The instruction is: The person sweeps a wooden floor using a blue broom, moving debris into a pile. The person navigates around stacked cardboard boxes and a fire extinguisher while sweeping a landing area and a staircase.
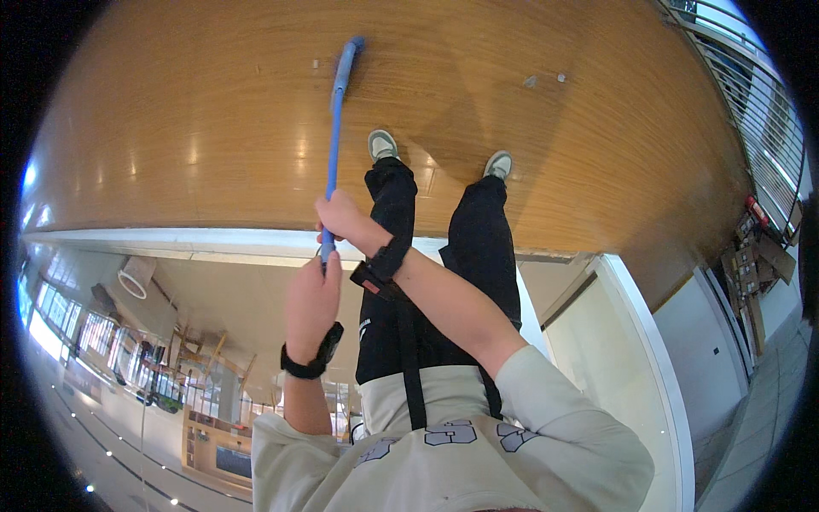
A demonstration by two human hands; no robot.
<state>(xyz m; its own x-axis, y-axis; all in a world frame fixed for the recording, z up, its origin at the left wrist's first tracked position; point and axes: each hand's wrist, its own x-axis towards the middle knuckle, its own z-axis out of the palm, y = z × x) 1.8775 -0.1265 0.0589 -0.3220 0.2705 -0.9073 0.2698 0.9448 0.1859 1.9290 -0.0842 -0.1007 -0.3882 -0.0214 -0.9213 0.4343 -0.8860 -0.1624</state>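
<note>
A long-handled blue broom (334, 141) stretches forward from my hands over a brown wood-grain floor (213, 102). Its head (345, 68) lies on the floor at the far end, left of my feet, seen almost edge-on. My left hand (311, 294) is closed round the top end of the handle. Further down the shaft, my right hand (345, 218) wraps around it, with that forearm crossing in front of my body. Small pale scraps (560, 78) lie on the floor to the right of the broom, and another bit (316, 63) lies just left of its head.
My shoes (382, 145) stand apart on the floor. A metal railing (742, 94) runs along the far right. Below it are stacked flattened cardboard pieces (751, 273). A white door frame (653, 367) rises at the right, and a pale ledge (171, 241) crosses at the left.
</note>
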